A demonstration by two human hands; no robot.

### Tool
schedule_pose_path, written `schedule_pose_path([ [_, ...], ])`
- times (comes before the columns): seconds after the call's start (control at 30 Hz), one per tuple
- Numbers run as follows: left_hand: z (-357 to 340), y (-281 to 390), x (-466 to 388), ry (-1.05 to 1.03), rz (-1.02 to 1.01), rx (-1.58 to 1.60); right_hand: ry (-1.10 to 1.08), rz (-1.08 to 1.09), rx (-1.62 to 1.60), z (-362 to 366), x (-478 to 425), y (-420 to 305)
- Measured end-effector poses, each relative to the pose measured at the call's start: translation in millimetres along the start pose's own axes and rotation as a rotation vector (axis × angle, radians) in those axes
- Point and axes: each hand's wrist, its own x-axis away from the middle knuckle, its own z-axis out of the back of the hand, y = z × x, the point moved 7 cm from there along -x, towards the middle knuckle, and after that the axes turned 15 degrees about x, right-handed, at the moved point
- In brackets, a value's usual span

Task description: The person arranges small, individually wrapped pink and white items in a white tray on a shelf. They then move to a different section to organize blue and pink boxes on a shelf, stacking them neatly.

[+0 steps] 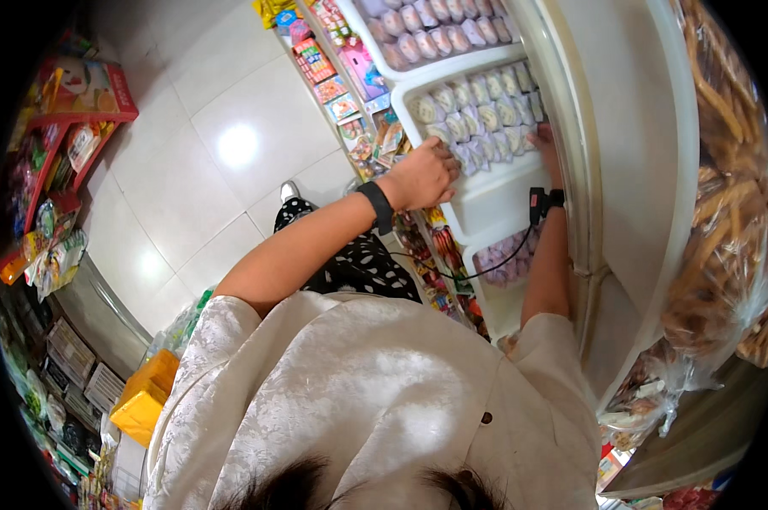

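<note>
Before me is a white plastic tray (486,207) with rows of small round wrapped pastries (476,118), pale and in clear film. My left hand (425,172) lies over the tray's left rim, its fingers curled inward beside the end of the nearest row. Whether those fingers grip the rim or a pastry is not clear. On the opposite side my right hand (547,148) reaches to the right end of the same rows. Its fingers are partly hidden and blurred by the tray's side and the counter edge. The near part of the tray shows bare white plastic.
Another tray (384,60) of wrapped pastries adjoins at the far side; a third tray (495,303) with purple-wrapped pieces lies nearer. A curved counter edge (575,127) rises close on the right, with bagged brown snacks (721,210) beyond. A thin black cable (486,273) runs from my right wrist.
</note>
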Motion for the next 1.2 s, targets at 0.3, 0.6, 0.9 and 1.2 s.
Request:
schedule_pose_path([
  [0.3, 0.7, -0.2, -1.7, -0.010, -0.004, 0.048, -0.012, 0.023, -0.053, -0.8, 7.7, -7.7],
  [0.6, 2.0, 1.9, -2.2, -0.084, 0.017, 0.087, 0.163, 0.082, 0.018, 34.0, 72.9, -86.1],
  [0.9, 103.8, -0.1, 65.2, 0.162, 0.015, 0.340, 0.047, 0.293, -0.138, 9.8, 123.3, -290.7],
  [1.2, 199.3, -61.6, 136.6, 0.362, 0.150, 0.286, -0.096, 0.405, -0.242, -40.5, 148.6, -418.5],
])
